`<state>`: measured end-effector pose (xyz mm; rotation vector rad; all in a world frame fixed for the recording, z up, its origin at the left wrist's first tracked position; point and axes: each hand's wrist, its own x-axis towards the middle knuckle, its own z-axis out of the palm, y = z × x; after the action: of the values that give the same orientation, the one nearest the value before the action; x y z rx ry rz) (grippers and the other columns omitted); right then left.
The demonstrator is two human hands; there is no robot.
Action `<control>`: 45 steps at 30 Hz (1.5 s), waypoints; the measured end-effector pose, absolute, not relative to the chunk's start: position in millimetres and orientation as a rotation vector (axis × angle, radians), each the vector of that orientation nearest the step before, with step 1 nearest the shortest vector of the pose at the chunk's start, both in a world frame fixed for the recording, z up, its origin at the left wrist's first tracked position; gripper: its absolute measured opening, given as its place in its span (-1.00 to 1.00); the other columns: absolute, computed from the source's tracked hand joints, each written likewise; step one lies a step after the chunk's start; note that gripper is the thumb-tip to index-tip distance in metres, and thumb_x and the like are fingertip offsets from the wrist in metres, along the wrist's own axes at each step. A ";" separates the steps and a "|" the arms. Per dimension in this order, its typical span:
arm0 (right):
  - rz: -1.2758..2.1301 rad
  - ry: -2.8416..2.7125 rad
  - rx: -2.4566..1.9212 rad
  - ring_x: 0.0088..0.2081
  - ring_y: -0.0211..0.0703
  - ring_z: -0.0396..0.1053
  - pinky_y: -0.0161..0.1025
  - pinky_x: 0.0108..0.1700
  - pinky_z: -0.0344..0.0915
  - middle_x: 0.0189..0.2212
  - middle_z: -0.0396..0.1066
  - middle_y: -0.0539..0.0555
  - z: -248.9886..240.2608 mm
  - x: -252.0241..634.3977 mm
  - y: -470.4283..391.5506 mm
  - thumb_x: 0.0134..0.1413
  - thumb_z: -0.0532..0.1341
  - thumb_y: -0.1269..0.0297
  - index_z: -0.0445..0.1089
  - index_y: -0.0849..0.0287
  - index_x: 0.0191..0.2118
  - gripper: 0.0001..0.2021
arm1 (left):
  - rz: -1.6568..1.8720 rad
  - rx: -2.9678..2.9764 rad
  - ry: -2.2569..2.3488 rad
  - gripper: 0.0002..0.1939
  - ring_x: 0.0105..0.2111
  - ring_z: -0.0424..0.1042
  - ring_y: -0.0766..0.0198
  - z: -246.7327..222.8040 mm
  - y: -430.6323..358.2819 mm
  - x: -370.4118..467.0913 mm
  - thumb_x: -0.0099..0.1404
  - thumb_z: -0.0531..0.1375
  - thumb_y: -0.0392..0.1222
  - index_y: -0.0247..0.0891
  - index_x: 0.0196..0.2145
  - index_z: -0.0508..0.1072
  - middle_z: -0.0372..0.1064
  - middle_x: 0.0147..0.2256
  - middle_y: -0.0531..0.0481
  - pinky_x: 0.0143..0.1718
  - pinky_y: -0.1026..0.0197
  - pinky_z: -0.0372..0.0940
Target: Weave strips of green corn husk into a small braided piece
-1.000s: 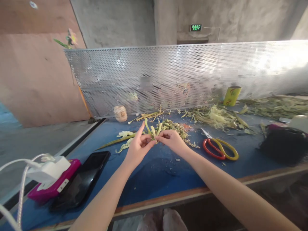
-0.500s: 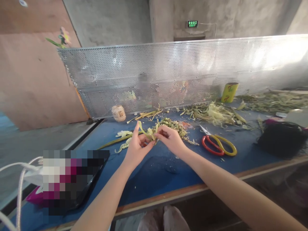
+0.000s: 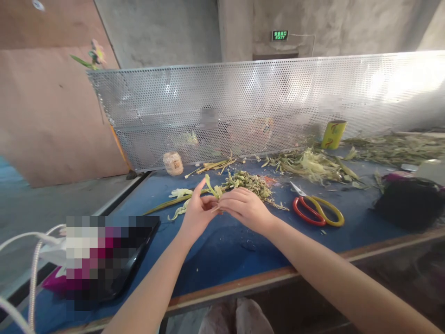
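Near the middle of the blue table, my left hand point(image 3: 198, 212) is closed on a pale green plant strip point(image 3: 211, 186) that sticks up between thumb and fingers. My right hand point(image 3: 245, 208) meets it from the right, fingers pressed together at the base of the same strip and partly covering it. Just behind the hands lies a heap of small dried green pieces point(image 3: 252, 183). Pale curled strips point(image 3: 180, 209) and a long green stalk point(image 3: 163, 204) lie left of my left hand. Scissors point(image 3: 318, 211) with red and yellow handles rest open to the right.
A ball of pale twine point(image 3: 173, 163), thin stalks point(image 3: 217, 165), a husk pile point(image 3: 313, 166) and a yellow can point(image 3: 333, 135) stand or lie before the perforated metal screen point(image 3: 208, 93). A dark tray point(image 3: 139, 255) is front left, a black object point(image 3: 410, 202) right.
My right hand has turned over the strip, its fingers now covering the base and closer to my left hand. The view has shifted slightly.
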<state>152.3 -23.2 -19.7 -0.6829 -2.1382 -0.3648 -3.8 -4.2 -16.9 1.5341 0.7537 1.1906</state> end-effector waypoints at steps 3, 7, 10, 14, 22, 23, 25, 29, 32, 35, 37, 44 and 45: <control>-0.345 -2.159 -0.686 -0.27 -0.24 0.32 -0.27 -0.23 0.20 -0.30 0.43 0.07 -20.5 152.3 -21.6 0.13 0.00 0.35 0.37 0.17 -0.27 -0.79 | 1.170 1.611 0.778 -0.02 -0.55 0.30 0.39 -18.5 -4.3 -4.1 -0.09 0.28 -0.31 -0.27 0.17 -0.21 0.33 -0.54 0.13 -0.50 0.32 0.23; -0.320 -2.123 -0.785 -0.27 -0.21 0.30 -0.24 -0.23 0.21 -0.30 0.40 0.07 -19.5 152.6 -22.6 0.12 0.01 0.36 0.39 0.11 -0.22 -0.77 | 1.173 1.662 0.748 -0.09 -0.46 0.35 0.34 -19.0 -6.3 -3.3 0.00 0.24 -0.27 -0.21 0.18 -0.23 0.36 -0.48 0.08 -0.39 0.24 0.27; -0.212 -2.115 -0.782 -0.29 -0.23 0.27 -0.27 -0.26 0.23 -0.34 0.34 0.09 -19.0 152.5 -24.5 0.13 -0.02 0.40 0.40 0.09 -0.20 -0.73 | 1.156 1.654 0.729 -0.13 -0.45 0.36 0.33 -18.6 -7.8 -3.1 0.02 0.23 -0.26 -0.17 0.18 -0.20 0.37 -0.43 0.05 -0.39 0.25 0.28; -0.011 -2.052 -0.757 -0.33 -0.27 0.24 -0.32 -0.32 0.25 -0.35 0.25 0.08 -22.0 151.6 -20.7 0.10 0.02 0.40 0.40 0.09 -0.20 -0.75 | 1.137 1.666 0.727 -0.17 -0.49 0.35 0.37 -19.4 -7.7 -3.3 0.04 0.22 -0.27 -0.11 0.17 -0.16 0.38 -0.39 0.03 -0.44 0.29 0.27; 0.401 -1.814 -0.863 -0.55 -0.36 0.12 -0.37 -0.49 0.16 -0.50 0.22 -0.07 -23.4 148.7 -15.8 -0.07 0.15 0.41 0.18 0.12 -0.16 -0.72 | 1.107 1.736 0.717 -0.14 -0.35 0.37 0.26 -20.1 -11.8 -2.2 0.06 0.20 -0.24 -0.16 0.19 -0.24 0.39 -0.32 -0.05 -0.31 0.18 0.26; 0.454 -1.776 -0.874 -0.57 -0.38 0.10 -0.38 -0.51 0.14 -0.52 0.21 -0.10 -23.0 149.0 -16.5 -0.09 0.16 0.41 0.11 0.12 -0.14 -0.67 | 1.101 1.724 0.709 -0.17 -0.38 0.36 0.29 -19.9 -12.4 -1.9 0.08 0.18 -0.22 -0.15 0.19 -0.24 0.38 -0.31 -0.05 -0.33 0.20 0.26; 0.520 -1.742 -0.880 -0.59 -0.39 0.09 -0.38 -0.52 0.12 -0.52 0.20 -0.12 -21.8 149.7 -18.0 -0.11 0.15 0.44 0.05 0.12 -0.12 -0.62 | 1.103 1.701 0.724 -0.23 -0.49 0.31 0.35 -19.3 -12.5 -1.5 0.14 0.13 -0.17 -0.16 0.19 -0.23 0.37 -0.36 -0.02 -0.42 0.25 0.23; 0.598 -1.765 -0.891 -0.56 -0.39 0.11 -0.37 -0.49 0.15 -0.51 0.21 -0.09 -17.9 151.0 -19.2 -0.13 0.17 0.42 0.10 0.15 -0.09 -0.59 | 1.097 1.729 0.788 -0.32 -0.59 0.21 0.38 -18.3 -10.2 -1.3 0.19 0.07 -0.13 -0.21 0.18 -0.19 0.28 -0.54 0.08 -0.53 0.29 0.15; 0.744 -1.720 -0.901 -0.51 -0.35 0.20 -0.33 -0.44 0.20 -0.47 0.26 -0.03 -15.5 152.3 -16.8 -0.08 0.14 0.35 0.11 0.19 -0.01 -0.57 | 1.077 1.779 0.792 -0.31 -0.59 0.21 0.37 -19.5 -9.1 -2.0 0.19 0.07 -0.13 -0.18 0.18 -0.20 0.31 -0.52 0.06 -0.54 0.30 0.12; 0.854 -1.713 -0.950 -0.48 -0.30 0.26 -0.28 -0.38 0.25 -0.48 0.31 0.01 -15.2 153.5 -13.0 -0.03 0.12 0.25 0.27 0.23 -0.13 -0.69 | 1.056 1.843 0.816 -0.30 -0.59 0.21 0.36 -22.3 -8.5 -2.7 0.18 0.08 -0.14 -0.17 0.18 -0.19 0.37 -0.48 0.02 -0.53 0.29 0.12; 0.873 -1.729 -0.930 -0.45 -0.27 0.28 -0.26 -0.35 0.26 -0.48 0.33 0.02 -15.4 153.9 -11.4 -0.05 0.14 0.22 0.34 0.22 -0.29 -0.79 | 1.055 1.851 0.827 -0.30 -0.60 0.20 0.37 -23.6 -7.9 -3.1 0.17 0.09 -0.14 -0.18 0.18 -0.16 0.37 -0.49 0.02 -0.53 0.29 0.13; 0.779 -1.704 -0.741 -0.33 -0.28 0.26 -0.32 -0.32 0.24 -0.36 0.27 0.05 -11.8 155.0 -16.3 -0.05 0.14 0.29 0.31 0.20 -0.48 -0.89 | 1.097 1.741 0.811 -0.30 -0.61 0.18 0.39 -17.6 -7.3 -2.1 0.13 0.13 -0.12 -0.22 0.16 -0.10 0.34 -0.52 0.05 -0.56 0.31 0.10; 0.805 -1.702 -0.726 -0.35 -0.30 0.26 -0.33 -0.34 0.23 -0.37 0.28 0.05 -11.0 155.2 -17.4 -0.03 0.12 0.29 0.30 0.20 -0.47 -0.89 | 1.094 1.736 0.808 -0.30 -0.62 0.18 0.39 -16.6 -7.4 -1.7 0.13 0.13 -0.11 -0.23 0.15 -0.09 0.35 -0.51 0.04 -0.56 0.31 0.10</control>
<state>155.2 -17.4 -11.0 -0.7262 -1.7021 0.8047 -1.7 -7.4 -16.6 1.7358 0.8084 1.0943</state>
